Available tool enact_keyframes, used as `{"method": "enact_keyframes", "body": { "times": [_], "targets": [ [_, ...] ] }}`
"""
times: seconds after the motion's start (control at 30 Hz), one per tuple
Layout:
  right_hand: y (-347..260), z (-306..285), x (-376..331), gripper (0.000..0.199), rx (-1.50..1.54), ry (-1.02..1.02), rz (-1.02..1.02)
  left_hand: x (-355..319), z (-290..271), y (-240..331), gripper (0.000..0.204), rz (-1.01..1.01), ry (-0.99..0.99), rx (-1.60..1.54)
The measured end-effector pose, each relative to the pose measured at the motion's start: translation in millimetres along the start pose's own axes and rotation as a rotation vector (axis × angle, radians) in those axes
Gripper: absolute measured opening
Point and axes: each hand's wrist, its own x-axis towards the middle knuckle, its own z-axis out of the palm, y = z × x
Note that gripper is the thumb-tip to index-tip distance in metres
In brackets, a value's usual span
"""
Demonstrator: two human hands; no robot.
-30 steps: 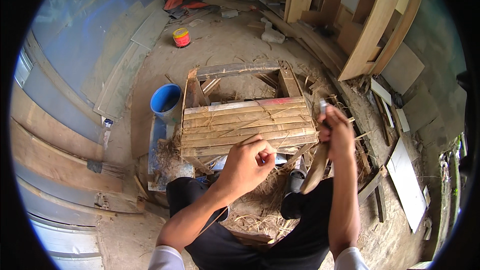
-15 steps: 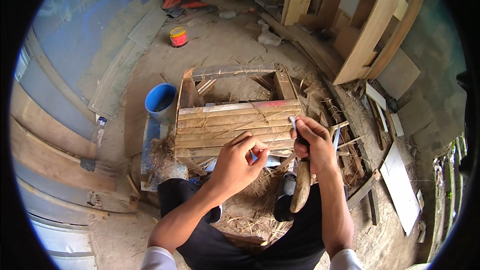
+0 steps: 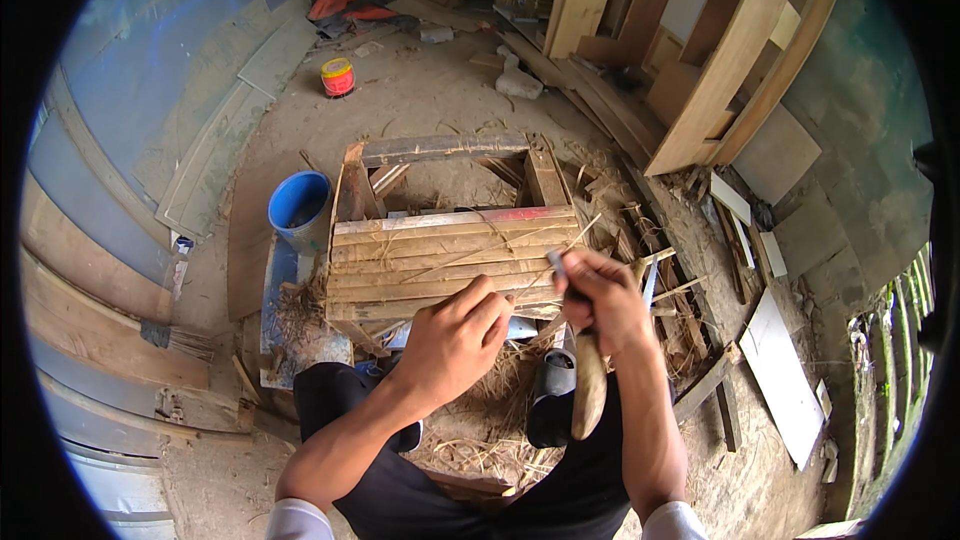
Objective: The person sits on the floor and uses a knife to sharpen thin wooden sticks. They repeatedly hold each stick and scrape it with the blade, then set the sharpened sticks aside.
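Observation:
My left hand (image 3: 450, 340) is closed in a pinch on one end of a thin pale strip (image 3: 584, 231), which looks like split bamboo or cane. The strip slants up to the right, over the slatted wooden bench (image 3: 450, 252) in front of my knees. Wrapped in my right hand (image 3: 612, 302) is a knife (image 3: 590, 398) with a long, curved wooden handle that hangs below my fist. Its short metal blade shows by my thumb and meets the strip or lies close to it; the exact contact is blurred.
A blue bucket (image 3: 299, 202) stands left of the bench, and a red-and-yellow tub (image 3: 338, 78) sits farther back. Wood scraps and a white board (image 3: 780, 380) lie to the right. Tall wooden frames (image 3: 735, 60) lean at the back right. Shavings (image 3: 470, 450) litter the floor between my feet.
The whole view has shifted, so the bench appears farther left. My right hand and the knife have come slightly nearer me, and more of the strip shows beyond the blade.

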Motion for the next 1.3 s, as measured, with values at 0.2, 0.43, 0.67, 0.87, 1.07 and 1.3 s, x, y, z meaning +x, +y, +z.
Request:
{"method": "enact_keyframes", "body": {
  "times": [0.2, 0.43, 0.67, 0.87, 1.07, 1.3],
  "targets": [
    [-9.1, -9.4, 1.1, 0.025, 0.136, 0.115, -0.080, -1.9, 0.5, 4.1, 0.010, -0.044, -0.057, -0.164],
    [7.3, -13.5, 2.6, 0.023, 0.118, 0.001, -0.024, 1.8, -6.3, -2.1, 0.009, -0.164, -0.099, -0.329],
    [-15.4, -91.1, 7.6, 0.022, 0.382, 0.524, -0.307, -6.8, -14.4, -2.7, 0.008, -0.276, -0.110, -0.461],
    [4.1, -17.1, 0.8, 0.031, 0.071, 0.123, -0.103, 1.2, -10.2, -27.5, 0.006, -0.457, -0.082, -0.519],
    [10.5, 1.2, 16.2, 0.021, 0.071, -0.024, -0.034, 7.9, -4.6, -26.7, 0.007, -0.407, -0.108, -0.500],
    [-6.4, -40.0, 19.3, 0.016, 0.174, 0.299, -0.233, 7.8, -14.3, -27.6, 0.007, -0.446, -0.242, -0.419]
  ]
}}
